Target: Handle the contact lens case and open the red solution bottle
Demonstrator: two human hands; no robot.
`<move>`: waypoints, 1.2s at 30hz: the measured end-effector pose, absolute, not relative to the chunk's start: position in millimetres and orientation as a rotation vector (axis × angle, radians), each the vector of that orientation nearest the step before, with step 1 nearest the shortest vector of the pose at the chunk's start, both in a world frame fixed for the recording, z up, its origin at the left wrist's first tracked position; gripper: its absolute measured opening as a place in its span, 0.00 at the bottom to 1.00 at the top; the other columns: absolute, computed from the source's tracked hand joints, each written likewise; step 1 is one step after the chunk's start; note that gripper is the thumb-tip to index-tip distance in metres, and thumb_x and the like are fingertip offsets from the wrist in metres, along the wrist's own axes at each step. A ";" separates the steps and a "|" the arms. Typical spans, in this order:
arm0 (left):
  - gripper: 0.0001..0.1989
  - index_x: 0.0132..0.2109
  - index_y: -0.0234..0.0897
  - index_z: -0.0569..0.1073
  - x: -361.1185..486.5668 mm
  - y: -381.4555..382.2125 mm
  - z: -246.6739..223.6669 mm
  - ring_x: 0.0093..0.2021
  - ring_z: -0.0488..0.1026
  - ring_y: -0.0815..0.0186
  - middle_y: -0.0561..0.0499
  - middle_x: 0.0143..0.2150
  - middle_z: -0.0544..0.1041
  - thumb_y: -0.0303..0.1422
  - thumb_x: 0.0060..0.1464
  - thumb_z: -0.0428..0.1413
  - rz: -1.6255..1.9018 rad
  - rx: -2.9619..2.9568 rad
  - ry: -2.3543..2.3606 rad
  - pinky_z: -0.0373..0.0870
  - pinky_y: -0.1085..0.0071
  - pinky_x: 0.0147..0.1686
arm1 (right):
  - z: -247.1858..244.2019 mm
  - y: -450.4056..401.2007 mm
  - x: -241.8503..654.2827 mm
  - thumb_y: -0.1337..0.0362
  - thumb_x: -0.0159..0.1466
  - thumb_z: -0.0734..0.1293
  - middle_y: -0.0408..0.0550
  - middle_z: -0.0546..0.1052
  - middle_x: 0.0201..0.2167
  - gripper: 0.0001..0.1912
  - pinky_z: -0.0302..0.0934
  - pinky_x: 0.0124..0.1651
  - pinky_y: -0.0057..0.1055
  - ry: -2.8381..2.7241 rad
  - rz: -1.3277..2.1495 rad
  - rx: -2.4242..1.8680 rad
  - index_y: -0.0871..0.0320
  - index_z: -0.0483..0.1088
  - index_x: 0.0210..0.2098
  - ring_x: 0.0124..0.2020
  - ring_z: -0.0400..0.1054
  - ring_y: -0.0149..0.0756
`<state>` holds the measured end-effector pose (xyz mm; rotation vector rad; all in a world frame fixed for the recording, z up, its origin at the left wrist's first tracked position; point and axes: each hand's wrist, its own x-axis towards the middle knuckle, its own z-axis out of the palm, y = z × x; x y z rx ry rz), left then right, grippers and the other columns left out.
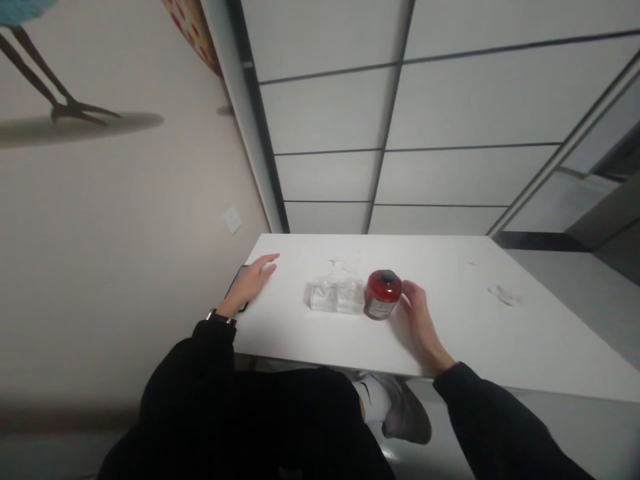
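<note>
A red bottle [383,295] with a dark cap and a pale label stands upright on the white table. Directly to its left, two clear glass containers [337,297] sit side by side. My right hand [419,319] is at the bottle's right side, fingers slightly curved and apart, the fingertips at or very near the glass; it does not wrap round it. At the table's left edge my left hand [253,283] rests over a dark phone [242,274], thumb and fingers apart, and the phone is partly hidden beneath it.
The white table [310,340] has smudges behind the glass containers and at the right. A painted wall [165,267] rises at the left, and white panelled doors [330,120] stand behind the table. A shoe [407,413] shows below the front edge.
</note>
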<state>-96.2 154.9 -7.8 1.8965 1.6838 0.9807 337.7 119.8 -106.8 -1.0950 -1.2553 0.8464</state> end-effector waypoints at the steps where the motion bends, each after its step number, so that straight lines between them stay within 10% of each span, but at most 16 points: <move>1: 0.25 0.63 0.37 0.75 -119.1 159.2 -3.7 0.69 0.69 0.52 0.42 0.67 0.75 0.42 0.64 0.50 1.019 1.852 1.795 0.57 0.51 0.74 | -102.5 124.2 342.1 0.39 0.73 0.55 0.57 0.69 0.66 0.27 0.58 0.70 0.58 -1.180 0.897 -1.101 0.49 0.64 0.59 0.68 0.64 0.51; 9: 0.28 0.61 0.33 0.78 -200.2 168.3 -32.6 0.59 0.78 0.54 0.41 0.58 0.82 0.33 0.57 0.47 0.952 1.708 2.129 0.71 0.52 0.65 | -64.6 185.5 351.0 0.35 0.65 0.65 0.54 0.78 0.49 0.28 0.64 0.62 0.59 -1.137 0.662 -1.166 0.53 0.73 0.45 0.51 0.75 0.47; 23: 0.17 0.46 0.40 0.83 -217.8 163.7 -45.9 0.61 0.74 0.53 0.45 0.58 0.81 0.36 0.56 0.52 0.944 1.676 2.054 0.66 0.52 0.69 | -60.7 199.5 343.9 0.26 0.50 0.70 0.57 0.75 0.47 0.35 0.61 0.59 0.69 -0.924 0.663 -1.251 0.50 0.68 0.35 0.47 0.73 0.53; 30: 0.37 0.73 0.35 0.59 -214.0 141.9 -45.9 0.63 0.76 0.55 0.37 0.71 0.70 0.33 0.55 0.50 0.910 1.411 1.821 0.78 0.57 0.56 | -61.2 201.5 349.0 0.28 0.51 0.70 0.59 0.75 0.47 0.32 0.59 0.60 0.69 -0.917 0.713 -1.290 0.48 0.70 0.34 0.47 0.73 0.55; 36: 0.50 0.77 0.41 0.56 -211.3 132.6 -44.3 0.79 0.52 0.47 0.46 0.80 0.54 0.32 0.46 0.57 0.814 1.409 1.692 0.55 0.47 0.75 | -64.6 203.4 350.4 0.29 0.53 0.69 0.59 0.76 0.49 0.29 0.59 0.61 0.69 -0.911 0.716 -1.309 0.48 0.69 0.33 0.46 0.73 0.54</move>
